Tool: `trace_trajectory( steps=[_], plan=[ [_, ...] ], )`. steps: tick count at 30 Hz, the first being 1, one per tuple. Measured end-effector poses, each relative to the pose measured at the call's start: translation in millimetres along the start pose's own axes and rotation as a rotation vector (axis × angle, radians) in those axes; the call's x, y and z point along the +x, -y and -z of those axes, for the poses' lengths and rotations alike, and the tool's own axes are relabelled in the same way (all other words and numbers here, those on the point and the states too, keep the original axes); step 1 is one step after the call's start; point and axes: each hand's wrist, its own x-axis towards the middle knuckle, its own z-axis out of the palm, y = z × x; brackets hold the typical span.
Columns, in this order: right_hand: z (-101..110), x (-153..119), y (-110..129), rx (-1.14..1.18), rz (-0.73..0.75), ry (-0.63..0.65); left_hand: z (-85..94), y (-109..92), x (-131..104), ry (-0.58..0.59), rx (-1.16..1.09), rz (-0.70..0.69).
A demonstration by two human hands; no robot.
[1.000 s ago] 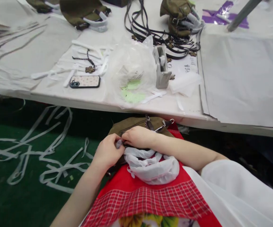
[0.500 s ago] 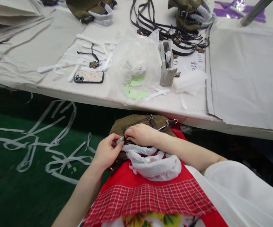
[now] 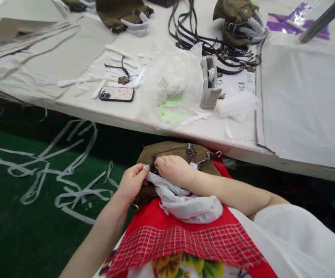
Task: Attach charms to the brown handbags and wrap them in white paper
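An olive-brown bag (image 3: 158, 151) with zips and metal clips lies on my lap, against the table edge. A white wrapped handle (image 3: 198, 208) loops from it over my red apron (image 3: 155, 227). At the bag's left side, my left hand (image 3: 131, 181) pinches a short dark strap (image 3: 152, 166) where it meets the white wrapping. My right hand (image 3: 174, 170), fingers curled, grips the same strap just to the right. Both hands almost touch, and the fingers hide most of the strap.
On the table (image 3: 121, 114) are a phone (image 3: 116, 94), a clear plastic bag (image 3: 170, 77) with green tags, a grey dispenser (image 3: 210, 83), black cords (image 3: 190, 31) and more olive bags (image 3: 121, 15). White strips (image 3: 44, 166) litter the green floor at left.
My right hand has shifted slightly right and down, and more dark strap shows between my hands. The view has tilted a little, so the table things sit lower and further right.
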Motion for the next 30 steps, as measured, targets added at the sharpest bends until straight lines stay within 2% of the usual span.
trace_trajectory(
  steps=[3,5,7,10,12,14,17,20,24,26,30],
  plan=[
    [2,1,6,-0.032,-0.032,0.016,-3.2,-3,-3,-0.027,-0.024,-0.002],
    [2,3,10,-0.031,-0.06,0.023,-5.6,-5,-6,-0.058,0.041,-0.032],
    [1,5,13,-0.012,-0.091,0.019,-7.7,-8,-10,-0.09,0.184,-0.094],
    [0,11,12,0.065,-0.164,-0.02,-10.6,-13,-17,-0.141,0.514,-0.213],
    [1,15,7,0.152,-0.227,-0.083,-12.1,-16,-21,-0.153,0.715,-0.274],
    [3,18,-2,0.259,-0.286,-0.174,-12.5,-16,-24,-0.149,0.826,-0.291],
    [6,18,-17,0.433,-0.325,-0.339,-10.6,-14,-25,-0.16,0.817,-0.255],
    [7,15,-28,0.609,-0.287,-0.5,-6.3,-12,-23,-0.148,0.707,-0.258],
    [14,7,-43,0.805,-0.299,-0.613,0.4,-11,-19,-0.096,0.599,-0.3],
    [22,4,-58,0.935,-0.364,-0.702,2.7,-7,-15,-0.106,0.584,-0.292],
    [45,-8,-106,1.18,-0.506,-0.928,4.4,7,2,-0.14,0.562,-0.284]
  ],
)
